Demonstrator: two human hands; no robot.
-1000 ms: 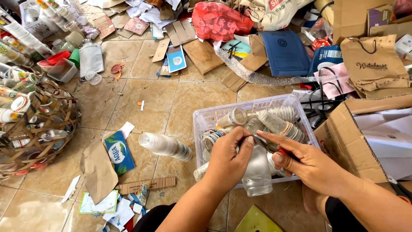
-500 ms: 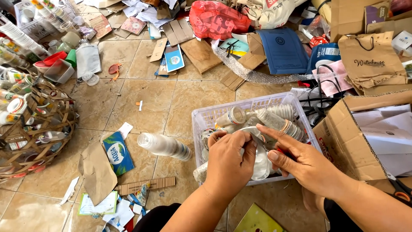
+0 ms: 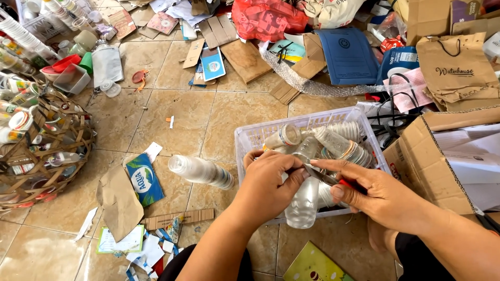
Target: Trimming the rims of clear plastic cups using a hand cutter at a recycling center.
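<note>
While I look straight down, my left hand point(image 3: 268, 187) wraps its fingers around a clear plastic bottle point(image 3: 304, 200) at the near rim of the white basket point(image 3: 250, 138). My right hand point(image 3: 372, 195) pinches a red-handled blade point(image 3: 325, 177) against the bottle's top. Inside the basket lie more clear bottles point(image 3: 338, 143). To the left, a stack of clear cups point(image 3: 200, 171) lies on the tiled floor point(image 3: 229, 112), beside a blue label point(image 3: 143, 179). Farther off, a woven basket point(image 3: 47, 151), a brown paper bag point(image 3: 455, 70) and a red sack point(image 3: 268, 18).
</note>
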